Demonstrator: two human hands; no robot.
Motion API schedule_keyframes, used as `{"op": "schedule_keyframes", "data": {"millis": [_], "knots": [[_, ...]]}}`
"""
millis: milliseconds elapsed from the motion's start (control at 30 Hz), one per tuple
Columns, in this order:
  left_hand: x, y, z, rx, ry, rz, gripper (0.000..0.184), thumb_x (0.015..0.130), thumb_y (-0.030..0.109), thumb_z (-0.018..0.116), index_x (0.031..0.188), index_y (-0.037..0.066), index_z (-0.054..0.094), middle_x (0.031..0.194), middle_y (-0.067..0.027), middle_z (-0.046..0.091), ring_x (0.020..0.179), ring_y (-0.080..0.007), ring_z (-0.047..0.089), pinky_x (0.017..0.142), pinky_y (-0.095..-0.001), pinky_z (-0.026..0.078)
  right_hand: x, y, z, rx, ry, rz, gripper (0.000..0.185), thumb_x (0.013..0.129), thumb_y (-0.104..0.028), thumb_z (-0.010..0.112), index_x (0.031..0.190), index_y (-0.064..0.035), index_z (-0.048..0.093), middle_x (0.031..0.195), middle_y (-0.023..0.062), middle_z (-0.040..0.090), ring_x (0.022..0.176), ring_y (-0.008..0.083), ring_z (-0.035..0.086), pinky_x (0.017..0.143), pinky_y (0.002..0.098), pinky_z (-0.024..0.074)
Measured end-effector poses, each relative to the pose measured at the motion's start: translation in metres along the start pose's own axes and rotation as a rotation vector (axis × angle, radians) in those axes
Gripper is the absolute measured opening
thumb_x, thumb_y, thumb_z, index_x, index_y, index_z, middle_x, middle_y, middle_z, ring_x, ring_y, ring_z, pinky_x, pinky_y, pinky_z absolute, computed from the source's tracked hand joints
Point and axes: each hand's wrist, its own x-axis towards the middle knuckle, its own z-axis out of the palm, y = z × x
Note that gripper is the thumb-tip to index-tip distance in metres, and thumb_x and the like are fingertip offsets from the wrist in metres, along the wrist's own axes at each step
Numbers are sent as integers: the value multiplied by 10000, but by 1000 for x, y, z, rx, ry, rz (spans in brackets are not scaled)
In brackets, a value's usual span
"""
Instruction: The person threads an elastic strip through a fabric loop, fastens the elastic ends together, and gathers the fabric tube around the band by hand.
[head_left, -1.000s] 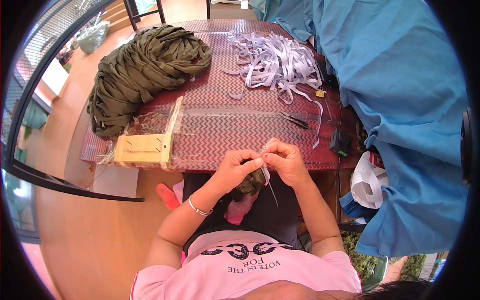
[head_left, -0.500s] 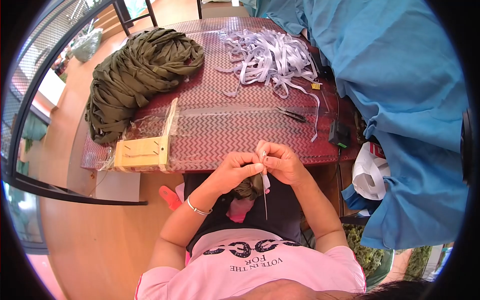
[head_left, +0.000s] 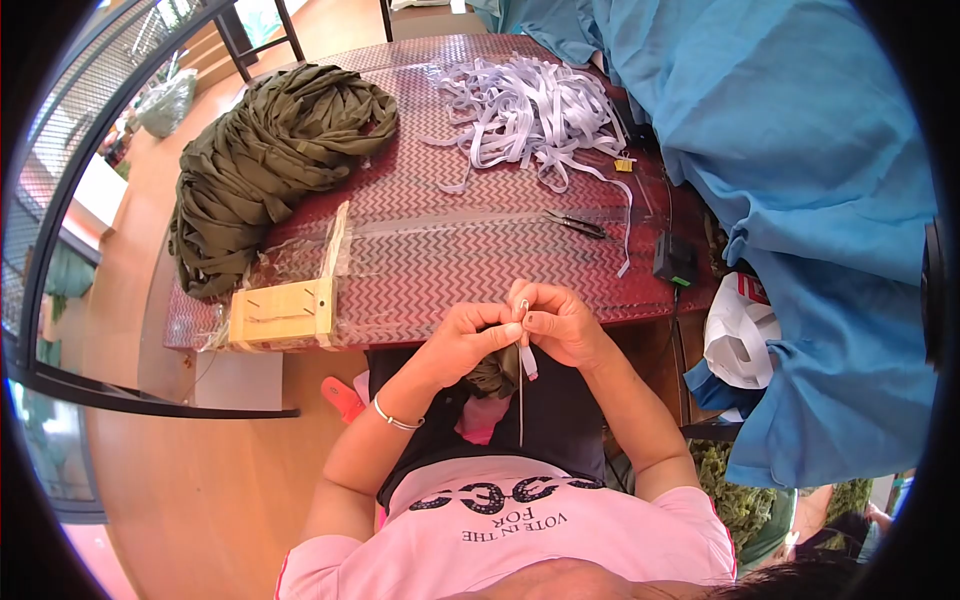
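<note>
1. The left hand (head_left: 475, 345) and right hand (head_left: 560, 325) are together at the tabletop's (head_left: 430, 250) near edge, thumbs and fingers pinched on a thin rod (head_left: 520, 415), which points down toward the lap.
2. A short white strip (head_left: 529, 364) shows just beside the rod, below the fingers; they hide its upper end, so I cannot tell which hand grips it.
3. Dark green cloth (head_left: 490, 376) bunches under the left hand, below the near edge.
4. At the near left corner lies a wooden block (head_left: 278, 316) with nails; behind it, along the left edge, a green bundle (head_left: 262, 165).
5. White tape (head_left: 530, 100) heaps toward the far right corner, one end trailing toward the snips (head_left: 577, 224).
6. A black box (head_left: 673, 262) sits at the right edge, near the front.
</note>
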Motion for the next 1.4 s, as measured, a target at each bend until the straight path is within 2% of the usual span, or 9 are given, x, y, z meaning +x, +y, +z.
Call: {"op": "schedule_keyframes", "data": {"millis": [467, 700, 800, 900, 1000, 1100, 1200, 1300, 1400], "knots": [[-1, -4, 0, -20, 51, -30, 167, 903, 145, 584, 858, -5, 641, 803, -7, 625, 721, -63, 553, 671, -212, 454, 0, -7, -1, -101, 31, 10, 108, 898, -104, 589, 862, -2, 592, 888, 37, 477, 761, 122, 533, 694, 251, 446], [-2, 14, 2, 515, 294, 37, 146, 890, 116, 586, 886, -24, 625, 769, -5, 610, 671, -67, 565, 583, -216, 479, 7, -31, 18, -1250, 147, -313, 53, 881, -55, 569, 858, -11, 585, 821, 60, 551, 762, 148, 553, 690, 257, 444], [-1, 13, -4, 368, 259, -7, 141, 890, 120, 581, 876, -15, 619, 764, -7, 606, 665, -65, 567, 567, -218, 482, 10, -27, 24, -1273, 174, -329, 32, 840, -42, 580, 864, -21, 572, 767, 119, 557, 706, 282, 575, 628, 344, 451], [-2, 5, -10, 130, 250, -34, 128, 889, 117, 579, 871, -4, 616, 778, -22, 616, 672, -61, 573, 571, -215, 481, 14, -35, 21, -1259, 129, -228, 45, 854, -61, 568, 879, -24, 568, 753, 136, 576, 703, 316, 589, 624, 375, 459], [-5, 14, -9, -85, 218, -70, 105, 884, 101, 572, 875, 6, 615, 797, -30, 627, 680, -70, 588, 582, -218, 491, 21, -40, 27, -1322, 20, -310, 52, 862, -64, 551, 897, -31, 570, 747, 141, 580, 704, 335, 591, 620, 386, 462], [-11, 26, -14, -268, 209, -75, 90, 877, 101, 580, 868, 19, 617, 807, -23, 635, 645, -67, 594, 550, -194, 488, 28, -46, 25, -1620, -117, -339, 68, 855, -67, 543, 906, -30, 569, 754, 151, 584, 708, 357, 585, 611, 397, 464], [-18, 38, -18, -276, 213, -10, 81, 875, 95, 577, 873, 23, 614, 811, -27, 632, 639, -71, 591, 551, -199, 494, 32, -50, 18, -1591, -12, -363, 59, 843, -65, 543, 868, -19, 570, 717, 130, 594, 657, 290, 605, 593, 360, 467], [-24, 38, -19, -239, 194, 32, 89, 879, 100, 564, 858, 24, 605, 825, -24, 607, 680, -75, 576, 575, -203, 487, 48, -76, 10, -1288, 184, -156, 50, 862, -41, 540, 837, -5, 564, 717, 52, 595, 641, 127, 582, 608, 266, 461], [-25, 36, -22, -238, 126, 53, 98, 887, 102, 556, 853, 21, 599, 840, -27, 598, 739, -84, 577, 635, -216, 487, 77, -103, -5, -1178, 332, -260, 69, 854, -54, 549, 826, 4, 575, 702, 44, 595, 650, 102, 575, 612, 264, 461]]}}
